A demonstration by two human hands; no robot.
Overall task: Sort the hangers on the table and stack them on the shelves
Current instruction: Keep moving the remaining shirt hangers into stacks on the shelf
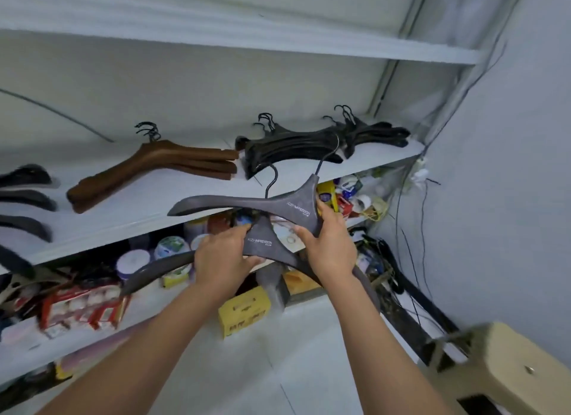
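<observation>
Grey hangers: the upper hanger [247, 203] is pinched in the right hand [329, 247], the lower hanger [262, 244] gripped in the left hand [221, 257], below the middle shelf [139, 210]. Stacking step: next, probably lay them by the black hanger pile [293, 148].

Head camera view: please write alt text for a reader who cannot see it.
Two hands, left hand and right hand, hold two grey hangers before a white shelf. On it lie brown hangers and black hangers.
</observation>
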